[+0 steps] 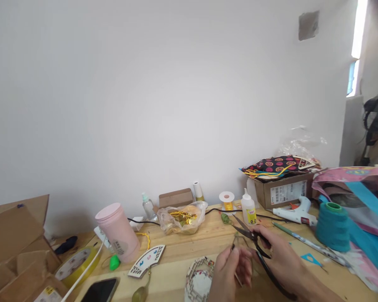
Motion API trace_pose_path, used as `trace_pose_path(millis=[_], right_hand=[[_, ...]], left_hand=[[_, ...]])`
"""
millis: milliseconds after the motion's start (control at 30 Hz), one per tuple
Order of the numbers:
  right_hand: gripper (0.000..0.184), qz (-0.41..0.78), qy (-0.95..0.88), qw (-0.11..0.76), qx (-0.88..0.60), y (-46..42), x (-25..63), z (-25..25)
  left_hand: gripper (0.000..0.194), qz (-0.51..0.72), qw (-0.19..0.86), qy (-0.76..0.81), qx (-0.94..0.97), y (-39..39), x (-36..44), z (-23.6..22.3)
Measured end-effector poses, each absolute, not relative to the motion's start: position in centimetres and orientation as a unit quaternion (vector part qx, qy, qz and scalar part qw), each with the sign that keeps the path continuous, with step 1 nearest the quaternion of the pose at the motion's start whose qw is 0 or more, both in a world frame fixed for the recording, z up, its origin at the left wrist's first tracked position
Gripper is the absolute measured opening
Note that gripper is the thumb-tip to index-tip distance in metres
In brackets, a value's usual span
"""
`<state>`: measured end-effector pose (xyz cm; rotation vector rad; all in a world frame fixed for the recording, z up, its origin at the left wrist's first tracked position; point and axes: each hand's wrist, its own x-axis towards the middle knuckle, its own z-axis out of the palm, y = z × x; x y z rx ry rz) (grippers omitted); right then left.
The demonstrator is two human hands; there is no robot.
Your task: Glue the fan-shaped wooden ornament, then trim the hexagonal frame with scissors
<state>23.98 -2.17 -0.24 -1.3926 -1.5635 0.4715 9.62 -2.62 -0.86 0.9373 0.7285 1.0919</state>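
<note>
In the head view my right hand [280, 256] grips a pair of black-handled scissors [246, 231], whose blades stand apart and point up and to the left. My left hand [228, 268] is closed just left of the scissors, its fingers pinched together. A thin greenish cord [237, 239] shows at those fingertips, close below the blades. Partly hidden behind my left hand lies a round openwork lattice ornament [197, 272]. Farther left rests a fan-shaped decorated piece [147, 261] with an olive tassel [141, 292] attached.
Behind my hands stand a glue bottle [248, 207], a spool of yellow thread [227, 201] and a plastic bag [179, 218]. A glue gun [297, 213] and teal thread cone [333, 226] are at right. Left are a pink tumbler [118, 230], phone [101, 290], tape roll [77, 264] and cardboard box [15, 235].
</note>
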Motion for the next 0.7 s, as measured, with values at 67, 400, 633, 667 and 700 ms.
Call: trace_pose_path(millis=[67, 400, 633, 667, 700], right_hand=[[0.029, 0.233, -0.643, 0.471, -0.558, -2.1, 24.0, -0.3], [0.022, 0.326, -0.652, 0.464, -0.503, -1.8, 24.8, 0.0], [0.025, 0.240, -0.668, 0.447, -0.545, -1.7, 25.1, 0.1], [0.027, 0.217, -0.681, 0.439, -0.544, -1.9, 25.0, 0.2], [0.028, 0.192, -0.697, 0.429, -0.542, -2.1, 25.0, 0.3]], left_hand=[[0.037, 0.472, 0.710, 0.318, 0.415, -2.9, 9.8, -0.9], [0.030, 0.474, 0.708, 0.316, 0.418, -2.6, 9.4, -0.8], [0.034, 0.483, 0.644, 0.372, 0.462, -2.6, 9.4, -1.0], [0.035, 0.491, 0.632, 0.381, 0.462, -2.6, 9.4, -0.9], [0.037, 0.499, 0.623, 0.390, 0.459, -2.5, 9.4, -0.8]])
